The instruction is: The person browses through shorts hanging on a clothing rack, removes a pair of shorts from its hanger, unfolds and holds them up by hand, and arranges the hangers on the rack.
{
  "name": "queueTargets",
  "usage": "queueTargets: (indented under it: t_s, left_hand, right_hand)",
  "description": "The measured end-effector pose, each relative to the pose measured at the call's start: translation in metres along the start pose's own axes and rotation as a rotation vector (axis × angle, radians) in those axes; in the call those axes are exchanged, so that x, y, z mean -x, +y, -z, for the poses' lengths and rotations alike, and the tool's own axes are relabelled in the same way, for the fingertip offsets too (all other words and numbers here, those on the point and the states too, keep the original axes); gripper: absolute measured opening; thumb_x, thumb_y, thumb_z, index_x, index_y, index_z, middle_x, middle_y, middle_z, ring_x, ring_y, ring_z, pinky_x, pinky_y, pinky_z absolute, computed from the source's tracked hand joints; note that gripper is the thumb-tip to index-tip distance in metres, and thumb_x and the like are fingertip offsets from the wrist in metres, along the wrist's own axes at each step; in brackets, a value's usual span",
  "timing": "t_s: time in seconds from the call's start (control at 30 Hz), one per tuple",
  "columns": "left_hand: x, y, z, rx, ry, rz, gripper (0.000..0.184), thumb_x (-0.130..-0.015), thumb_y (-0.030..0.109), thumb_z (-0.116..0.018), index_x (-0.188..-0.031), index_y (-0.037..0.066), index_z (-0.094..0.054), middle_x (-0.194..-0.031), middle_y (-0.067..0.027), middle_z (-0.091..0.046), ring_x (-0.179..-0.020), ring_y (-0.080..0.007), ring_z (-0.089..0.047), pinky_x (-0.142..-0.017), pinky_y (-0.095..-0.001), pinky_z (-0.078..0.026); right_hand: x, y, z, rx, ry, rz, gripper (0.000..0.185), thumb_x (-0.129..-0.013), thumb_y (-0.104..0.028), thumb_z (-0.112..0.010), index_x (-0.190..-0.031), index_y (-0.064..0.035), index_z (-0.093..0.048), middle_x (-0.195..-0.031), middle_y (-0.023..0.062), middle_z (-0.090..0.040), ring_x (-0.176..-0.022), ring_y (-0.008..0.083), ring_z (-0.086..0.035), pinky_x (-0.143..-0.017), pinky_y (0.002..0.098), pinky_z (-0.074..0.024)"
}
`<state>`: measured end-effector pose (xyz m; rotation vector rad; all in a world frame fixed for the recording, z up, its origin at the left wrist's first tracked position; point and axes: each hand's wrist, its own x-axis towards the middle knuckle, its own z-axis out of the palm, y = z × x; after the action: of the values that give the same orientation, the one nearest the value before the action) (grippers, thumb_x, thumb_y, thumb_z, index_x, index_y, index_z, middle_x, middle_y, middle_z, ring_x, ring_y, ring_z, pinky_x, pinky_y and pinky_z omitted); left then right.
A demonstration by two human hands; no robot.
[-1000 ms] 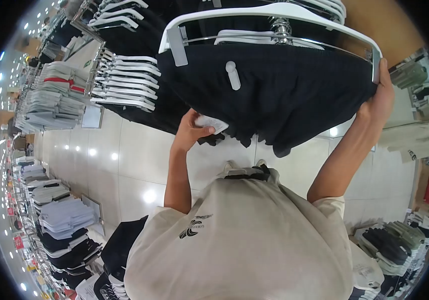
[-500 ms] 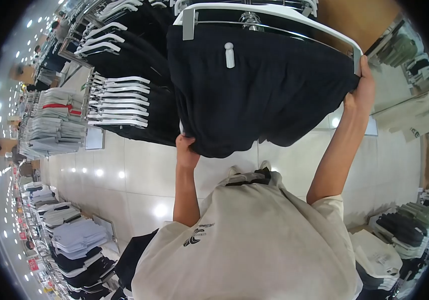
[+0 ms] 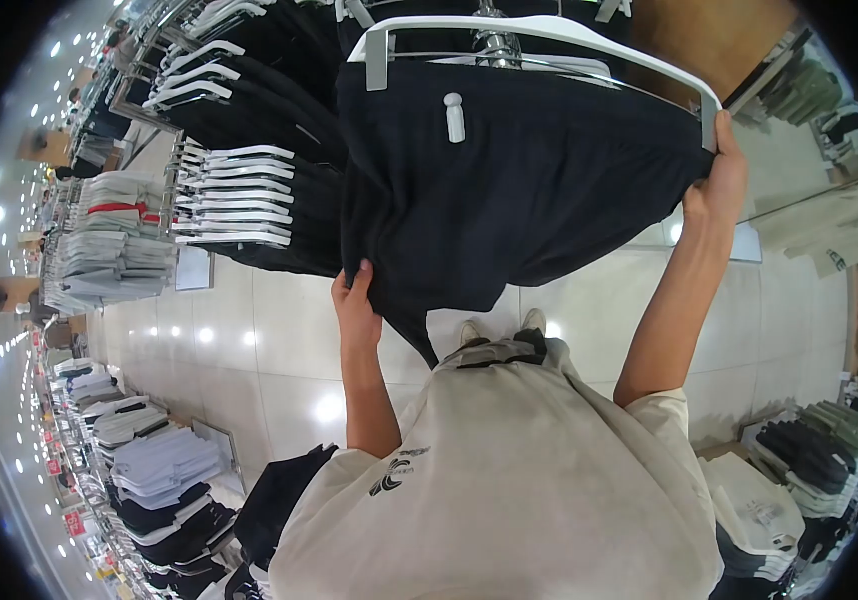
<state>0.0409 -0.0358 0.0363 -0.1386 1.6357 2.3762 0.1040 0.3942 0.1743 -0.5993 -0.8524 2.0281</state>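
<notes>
Holding black garment (image 3: 539, 180) (shorts, perhaps) on hanger (image 3: 549, 27).

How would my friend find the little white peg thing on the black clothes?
Find the black garment held between the left hand and the right hand, below a wide white hanger. Near its top, left of the middle, is the peg. Unlike the long, curved hanger, it's short, with a round knob on top.

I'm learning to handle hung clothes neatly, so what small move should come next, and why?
I'd probably ease the left hand outward to smooth the black garment: folds gather near that hand and a loose corner dangles beside it, while the right hand holds the other end at the white hanger.
</notes>
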Motion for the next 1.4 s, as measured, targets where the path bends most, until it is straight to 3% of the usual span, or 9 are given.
queueTargets:
  t_s: [0.1,0.2,0.3,0.4,0.5,0.63,0.83,1.0,1.4]
  left_hand:
    - [-0.003,0.0,-0.015,-0.152,0.153,-0.093,0.022,-0.096,0.018,-0.061,-0.102,-0.003,-0.065,-0.089,0.0008,-0.062,-0.078,-0.0081,-0.054,-0.075,-0.0237,-0.044]
    - [-0.003,0.005,-0.032,-0.222,0.15,-0.143,0.02,-0.098,0.018,-0.059,-0.099,-0.001,-0.065,-0.084,0.0031,-0.059,-0.076,-0.006,-0.048,-0.074,-0.0213,-0.039]
    - [-0.008,0.009,-0.056,-0.441,0.151,-0.297,0.014,-0.097,0.014,-0.06,-0.099,-0.001,-0.063,-0.091,-0.0001,-0.059,-0.079,-0.0065,-0.05,-0.073,-0.022,-0.041]
    - [-0.004,0.01,-0.106,-0.339,0.258,-0.572,0.007,-0.093,0.002,-0.059,-0.1,-0.001,-0.059,-0.097,-0.0041,-0.058,-0.079,-0.0084,-0.052,-0.072,-0.0223,-0.044]
    - [0.008,0.013,-0.146,-0.474,0.298,-1.035,0.013,-0.089,-0.007,-0.058,-0.1,-0.001,-0.056,-0.106,-0.0094,-0.058,-0.081,-0.0127,-0.059,-0.071,-0.0227,-0.048]
    - [0.038,0.014,-0.215,-0.608,-0.094,-0.921,0.022,-0.091,-0.002,-0.057,-0.114,-0.004,-0.058,-0.101,-0.0088,-0.064,-0.081,-0.0103,-0.062,-0.069,-0.0202,-0.05]
    - [0.047,0.01,-0.268,-0.433,-0.039,-0.548,0.039,-0.087,0.007,-0.071,-0.12,-0.01,-0.058,-0.087,-0.0097,-0.066,-0.073,-0.0079,-0.061,-0.065,-0.0199,-0.048]
    - [0.05,0.008,-0.265,-0.466,-0.094,-0.61,0.019,-0.089,0.012,-0.072,-0.088,-0.005,-0.063,-0.061,-0.0006,-0.057,-0.054,-0.0015,-0.047,-0.051,-0.0161,-0.034]
    - [0.055,0.023,-0.238,-0.038,-0.311,-0.344,0.019,-0.096,0.013,-0.06,-0.088,-0.004,-0.062,-0.064,-0.0036,-0.053,-0.053,-0.0127,-0.052,-0.05,-0.0256,-0.041]
  right_hand:
    - [-0.003,0.0,0.009,-0.022,0.016,-0.006,0.027,-0.099,-0.019,-0.054,-0.11,0.0049,-0.062,-0.101,0.0122,-0.067,-0.089,0.0214,-0.066,-0.08,0.0341,-0.0535]
    - [-0.01,-0.004,0.021,-0.071,-0.017,-0.033,0.027,-0.099,-0.02,-0.054,-0.11,0.0041,-0.062,-0.101,0.0129,-0.067,-0.089,0.0218,-0.066,-0.08,0.0342,-0.0539]
    - [-0.015,-0.015,0.031,-0.139,-0.036,-0.052,0.028,-0.1,-0.02,-0.053,-0.111,0.0037,-0.061,-0.101,0.0136,-0.067,-0.09,0.0226,-0.066,-0.08,0.0347,-0.0544]
    - [-0.004,-0.032,0.028,-0.178,-0.053,-0.064,0.028,-0.1,-0.021,-0.053,-0.112,0.0035,-0.061,-0.101,0.0139,-0.067,-0.09,0.023,-0.066,-0.081,0.0351,-0.0547]
    - [0.005,-0.05,0.025,-0.188,-0.065,-0.04,0.029,-0.1,-0.022,-0.053,-0.112,0.0035,-0.061,-0.102,0.0137,-0.067,-0.09,0.0229,-0.066,-0.081,0.0354,-0.0549]
    - [0.004,-0.063,0.026,-0.181,-0.072,-0.018,0.03,-0.1,-0.023,-0.053,-0.112,0.0035,-0.06,-0.102,0.0138,-0.066,-0.09,0.0229,-0.066,-0.081,0.0354,-0.0552]
    - [0.011,-0.07,0.04,-0.256,-0.161,-0.05,0.027,-0.099,-0.019,-0.055,-0.11,0.0044,-0.061,-0.098,0.0151,-0.068,-0.084,0.0227,-0.068,-0.076,0.0338,-0.058]
    - [0.007,-0.077,0.054,-0.277,-0.17,-0.042,0.026,-0.099,-0.017,-0.056,-0.108,0.0055,-0.062,-0.098,0.0161,-0.068,-0.083,0.0226,-0.069,-0.075,0.0336,-0.0594]
    - [-0.011,-0.061,0.052,-0.182,-0.07,-0.016,0.029,-0.099,-0.022,-0.056,-0.112,0.0041,-0.06,-0.103,0.0142,-0.066,-0.091,0.0244,-0.065,-0.083,0.0363,-0.0547]
